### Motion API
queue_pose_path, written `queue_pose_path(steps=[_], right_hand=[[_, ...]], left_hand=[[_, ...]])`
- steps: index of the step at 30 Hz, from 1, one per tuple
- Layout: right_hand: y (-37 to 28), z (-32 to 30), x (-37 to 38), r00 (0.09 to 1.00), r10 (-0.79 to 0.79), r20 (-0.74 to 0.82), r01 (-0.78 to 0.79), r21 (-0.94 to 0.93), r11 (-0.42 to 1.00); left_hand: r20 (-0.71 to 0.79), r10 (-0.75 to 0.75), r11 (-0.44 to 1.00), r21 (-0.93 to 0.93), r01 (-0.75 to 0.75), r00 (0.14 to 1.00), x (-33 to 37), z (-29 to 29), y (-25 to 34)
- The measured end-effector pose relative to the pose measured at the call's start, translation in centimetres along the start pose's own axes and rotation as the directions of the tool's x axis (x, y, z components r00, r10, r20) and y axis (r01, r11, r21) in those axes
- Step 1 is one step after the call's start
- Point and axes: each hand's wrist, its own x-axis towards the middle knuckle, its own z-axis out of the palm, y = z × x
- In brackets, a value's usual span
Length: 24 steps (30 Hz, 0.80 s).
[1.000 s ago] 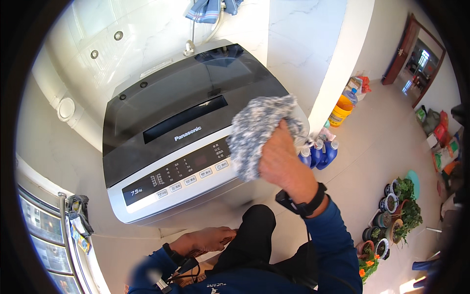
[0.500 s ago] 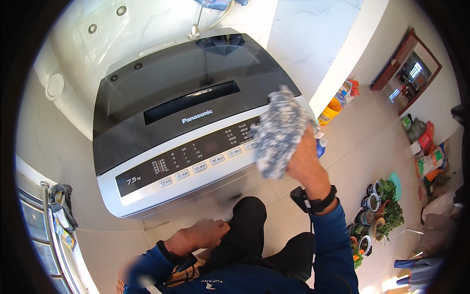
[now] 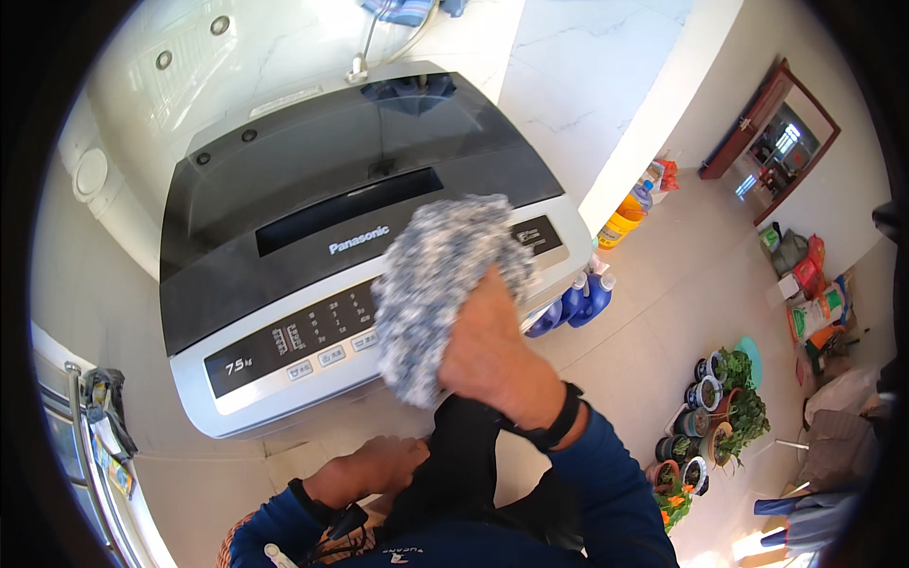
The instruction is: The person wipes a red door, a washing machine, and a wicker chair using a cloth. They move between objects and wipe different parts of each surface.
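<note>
A fluffy grey-and-white cleaning cloth point(image 3: 445, 284) lies bunched over the middle of the control panel point(image 3: 312, 333) of a top-loading washing machine. My right hand point(image 3: 502, 346) grips it from the near side, with most of the fingers hidden by the cloth. The machine's dark lid point(image 3: 312, 189) is down. Several of the panel's buttons are covered by the cloth. Beside my knee, low in front of the machine, my left hand point(image 3: 379, 469) rests with its fingers curled in and nothing visible in them.
Blue bottles point(image 3: 578, 303) stand on the floor at the machine's right side. A yellow bucket point(image 3: 620, 222) is by the wall corner. Potted plants point(image 3: 724, 407) are grouped at right. A metal railing point(image 3: 80, 426) runs at far left, and a plug point(image 3: 357, 68) sits behind the lid.
My right hand has swept the cloth left along the panel, from its right end to the middle. The view has shifted slightly. My left hand stays by the knee.
</note>
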Motion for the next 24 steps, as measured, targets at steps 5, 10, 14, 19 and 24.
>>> queue_pose_path(steps=[5,10,14,19,24], right_hand=[[-0.2,-1.4,1.2,0.993,-0.115,-0.031,0.118,0.11,0.987],[6.5,-4.3,0.8,0.992,-0.128,-0.005,0.125,-0.172,0.977],[12.5,-5.4,0.3,1.0,-0.03,0.004,0.029,-0.363,0.931],[15.1,-4.7,1.9,0.925,0.259,0.278,-0.072,-0.541,0.838],[9.9,-1.7,4.4,0.978,-0.199,0.069,0.211,-0.271,0.939]], left_hand=[[-0.004,-0.015,1.0,0.027,0.015,1.0,-0.1,0.3,-0.1],[0.002,-0.003,1.0,0.019,0.003,1.0,-0.2,0.3,-0.2],[0.032,-0.014,0.999,0.043,0.012,0.999,-0.2,0.3,-0.1],[0.005,0.002,1.0,0.012,-0.002,1.0,-0.3,0.2,-0.1],[0.021,0.001,1.0,0.016,-0.001,1.0,-0.2,0.1,-0.2]])
